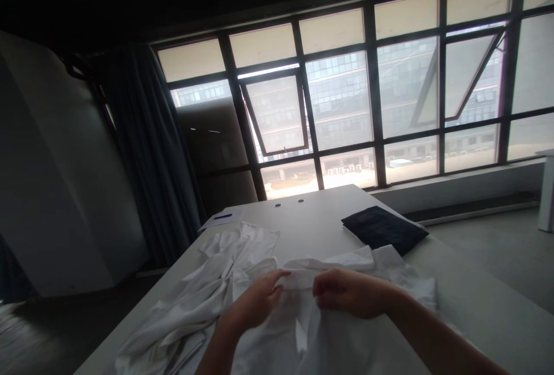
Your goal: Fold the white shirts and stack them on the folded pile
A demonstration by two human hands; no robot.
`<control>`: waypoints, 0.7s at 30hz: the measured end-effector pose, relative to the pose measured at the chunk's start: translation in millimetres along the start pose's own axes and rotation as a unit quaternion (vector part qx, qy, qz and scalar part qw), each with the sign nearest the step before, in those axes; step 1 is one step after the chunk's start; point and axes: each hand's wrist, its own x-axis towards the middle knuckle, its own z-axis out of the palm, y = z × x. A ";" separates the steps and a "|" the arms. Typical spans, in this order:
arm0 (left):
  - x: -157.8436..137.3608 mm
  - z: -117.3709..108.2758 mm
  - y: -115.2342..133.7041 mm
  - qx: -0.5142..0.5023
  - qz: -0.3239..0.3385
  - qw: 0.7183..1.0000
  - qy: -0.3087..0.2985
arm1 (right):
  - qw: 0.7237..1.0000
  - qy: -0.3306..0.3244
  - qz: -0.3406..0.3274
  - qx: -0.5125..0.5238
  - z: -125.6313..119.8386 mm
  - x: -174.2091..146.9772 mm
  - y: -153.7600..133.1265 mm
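A white shirt (pixel 298 300) lies loosely bunched at the near end of a white table (pixel 311 222), its cloth hanging toward me. Both hands grip the band along its upper edge, a short stretch of cloth between them. My left hand (pixel 257 300) pinches the band between thumb and fingers. To its right, my right hand (pixel 346 291) is closed with curled fingers over the same band. Rumpled white cloth (pixel 208 282) spreads along the table's left side; I cannot tell whether it all belongs to the same shirt. More white cloth (pixel 407 277) lies beyond my right forearm.
Folded dark cloth (pixel 383 228) lies on the table's right side. At the far left edge, a blue pen (pixel 223 216) rests on paper (pixel 216 222). Two round cable holes show near the far end. Behind stand a dark blue curtain (pixel 147 161) and large windows (pixel 340 98).
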 end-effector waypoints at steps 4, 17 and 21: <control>-5.0 10.7 41.3 -0.222 0.170 0.956 -0.090 | 0.992 0.060 -0.050 0.098 8.1 5.3 1.8; -29.1 -40.7 -37.0 0.126 -0.221 0.967 0.025 | 0.952 0.228 0.048 -0.196 -57.4 -9.1 49.9; -48.0 -62.2 -44.9 0.176 -0.266 0.946 0.065 | 0.912 0.189 0.162 -0.327 -67.0 -6.9 111.9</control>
